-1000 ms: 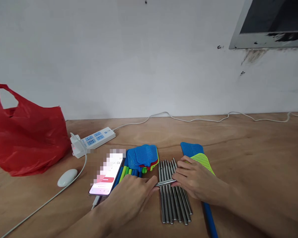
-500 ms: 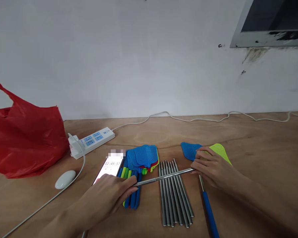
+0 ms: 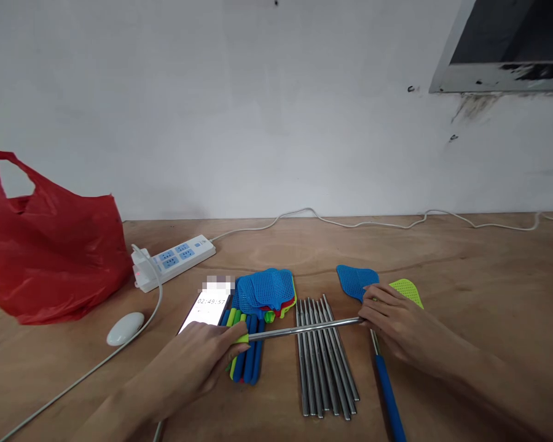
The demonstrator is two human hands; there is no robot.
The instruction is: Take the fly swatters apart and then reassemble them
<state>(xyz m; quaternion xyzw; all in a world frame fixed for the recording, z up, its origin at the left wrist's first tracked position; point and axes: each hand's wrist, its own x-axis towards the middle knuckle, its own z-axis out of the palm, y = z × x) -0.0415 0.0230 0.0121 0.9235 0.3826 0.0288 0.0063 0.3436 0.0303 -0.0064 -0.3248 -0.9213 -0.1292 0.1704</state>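
My left hand and my right hand hold the two ends of one extended steel telescopic rod, stretched crosswise above a row of several collapsed steel rods. The left fingers are pinched on the rod's left end, where a green grip shows, over a bundle of blue and green handle sleeves. The right fingers are closed on its right end, over a lime mesh swatter head and next to a blue mesh head.
A pile of blue, red and green mesh heads lies beside a lit phone. A blue-handled swatter shaft runs toward me. A white power strip, a white mouse and a red plastic bag are at left.
The short rod held between both hands has been pulled out long: my left hand moved left over the sleeves, my right hand moved right onto the lime swatter head.
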